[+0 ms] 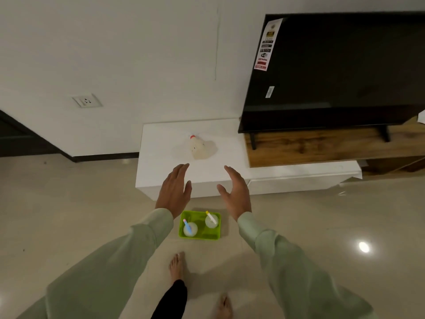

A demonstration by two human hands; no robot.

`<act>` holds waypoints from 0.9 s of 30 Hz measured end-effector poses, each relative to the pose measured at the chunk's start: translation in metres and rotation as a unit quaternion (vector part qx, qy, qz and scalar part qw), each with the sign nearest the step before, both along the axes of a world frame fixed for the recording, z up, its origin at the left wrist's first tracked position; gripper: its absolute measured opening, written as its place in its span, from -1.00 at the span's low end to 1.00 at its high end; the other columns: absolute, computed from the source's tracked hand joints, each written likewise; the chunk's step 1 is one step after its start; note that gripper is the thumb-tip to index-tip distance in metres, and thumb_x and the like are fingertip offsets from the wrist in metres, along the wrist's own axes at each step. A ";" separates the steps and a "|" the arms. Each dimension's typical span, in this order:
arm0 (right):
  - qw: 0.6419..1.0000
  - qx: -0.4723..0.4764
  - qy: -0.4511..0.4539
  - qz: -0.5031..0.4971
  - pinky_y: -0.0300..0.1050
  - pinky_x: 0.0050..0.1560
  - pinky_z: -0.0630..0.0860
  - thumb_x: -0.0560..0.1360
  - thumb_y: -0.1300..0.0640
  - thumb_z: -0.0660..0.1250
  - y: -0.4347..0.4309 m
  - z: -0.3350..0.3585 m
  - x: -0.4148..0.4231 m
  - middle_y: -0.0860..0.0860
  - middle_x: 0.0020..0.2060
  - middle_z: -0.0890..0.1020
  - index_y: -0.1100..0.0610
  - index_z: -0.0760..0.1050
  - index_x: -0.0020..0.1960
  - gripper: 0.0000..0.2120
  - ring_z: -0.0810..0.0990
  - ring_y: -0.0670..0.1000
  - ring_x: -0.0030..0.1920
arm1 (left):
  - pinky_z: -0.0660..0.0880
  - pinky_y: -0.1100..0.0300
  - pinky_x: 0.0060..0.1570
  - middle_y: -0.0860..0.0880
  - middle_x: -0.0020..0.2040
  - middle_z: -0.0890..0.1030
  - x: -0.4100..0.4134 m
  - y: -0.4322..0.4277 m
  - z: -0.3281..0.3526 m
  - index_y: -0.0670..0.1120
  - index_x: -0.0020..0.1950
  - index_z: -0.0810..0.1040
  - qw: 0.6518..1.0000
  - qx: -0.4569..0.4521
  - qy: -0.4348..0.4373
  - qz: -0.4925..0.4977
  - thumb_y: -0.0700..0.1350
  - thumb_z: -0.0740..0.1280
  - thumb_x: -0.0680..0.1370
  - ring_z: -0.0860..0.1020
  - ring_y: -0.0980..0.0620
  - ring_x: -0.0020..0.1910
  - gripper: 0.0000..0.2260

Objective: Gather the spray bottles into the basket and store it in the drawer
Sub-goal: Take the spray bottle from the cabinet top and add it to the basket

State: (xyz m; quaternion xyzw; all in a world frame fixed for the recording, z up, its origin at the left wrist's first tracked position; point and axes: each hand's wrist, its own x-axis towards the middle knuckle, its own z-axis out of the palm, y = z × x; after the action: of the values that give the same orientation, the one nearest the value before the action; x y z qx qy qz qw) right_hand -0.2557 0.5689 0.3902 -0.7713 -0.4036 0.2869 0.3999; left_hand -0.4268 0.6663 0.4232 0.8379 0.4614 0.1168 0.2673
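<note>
A green basket point(199, 237) sits on the floor in front of a low white cabinet point(161, 171). Two pale spray bottles stand in it, one with a pink-and-blue nozzle point(190, 229) at the left, one with a yellow nozzle point(211, 220) at the right. A third pale spray bottle with a red nozzle point(198, 146) stands on the cabinet top. My left hand point(174, 190) and my right hand point(235, 192) are both held out, fingers apart and holding nothing, above the cabinet's front edge, short of the red-nozzled bottle.
A black television point(333, 72) stands on a wooden shelf point(310, 148) to the right. A wall socket point(87, 101) is at the left. My bare feet point(176, 264) stand on the glossy tiled floor behind the basket.
</note>
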 end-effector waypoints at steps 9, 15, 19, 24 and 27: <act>0.997 -0.077 0.019 -0.003 0.03 0.49 0.29 0.60 -0.12 0.30 0.113 -0.039 0.008 -0.01 0.51 0.39 0.03 0.26 0.55 -0.42 0.32 0.04 0.51 | 0.35 -0.05 0.41 -0.11 0.49 0.34 0.005 0.113 -0.052 -0.13 0.53 0.24 0.999 -0.039 0.010 0.003 -0.15 0.19 0.63 0.37 -0.13 0.44 -0.54; 0.985 -0.169 0.020 0.006 0.08 0.44 0.34 0.58 -0.19 0.29 0.223 -0.094 0.010 0.03 0.48 0.39 0.02 0.20 0.57 -0.35 0.35 0.11 0.47 | 0.35 -0.06 0.42 -0.12 0.49 0.35 -0.003 0.200 -0.122 -0.13 0.53 0.24 0.996 -0.084 0.029 0.003 -0.16 0.20 0.63 0.36 -0.14 0.45 -0.54; 0.978 -0.206 -0.013 0.016 0.11 0.42 0.33 0.56 -0.18 0.32 0.287 -0.137 0.023 0.07 0.47 0.39 0.04 0.17 0.57 -0.32 0.36 0.15 0.44 | 0.34 -0.06 0.43 -0.15 0.49 0.35 0.004 0.246 -0.171 -0.15 0.53 0.24 0.994 -0.104 0.041 0.004 -0.17 0.20 0.63 0.37 -0.16 0.45 -0.54; 0.962 -0.248 -0.097 0.065 0.11 0.35 0.30 0.56 -0.15 0.30 0.358 -0.198 0.050 0.14 0.41 0.41 0.11 0.23 0.52 -0.36 0.36 0.20 0.42 | 0.32 -0.06 0.44 -0.13 0.50 0.33 0.020 0.293 -0.229 -0.13 0.53 0.22 0.994 -0.108 0.032 0.009 -0.15 0.18 0.64 0.34 -0.14 0.46 -0.55; 0.951 -0.283 -0.094 0.076 0.04 0.16 0.41 0.51 -0.19 0.33 0.389 -0.227 0.065 0.12 0.29 0.51 0.11 0.35 0.41 -0.41 0.48 0.20 0.31 | 0.33 -0.05 0.43 -0.11 0.50 0.33 0.037 0.315 -0.254 -0.12 0.53 0.22 0.995 -0.096 0.027 -0.001 -0.16 0.17 0.63 0.35 -0.13 0.45 -0.54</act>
State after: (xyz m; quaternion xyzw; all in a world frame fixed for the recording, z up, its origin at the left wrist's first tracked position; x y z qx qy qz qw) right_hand -0.1904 0.9578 0.1636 -0.8432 -0.3991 0.3453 0.1026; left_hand -0.3894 0.9817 0.1693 0.8118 0.4767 0.0488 0.3337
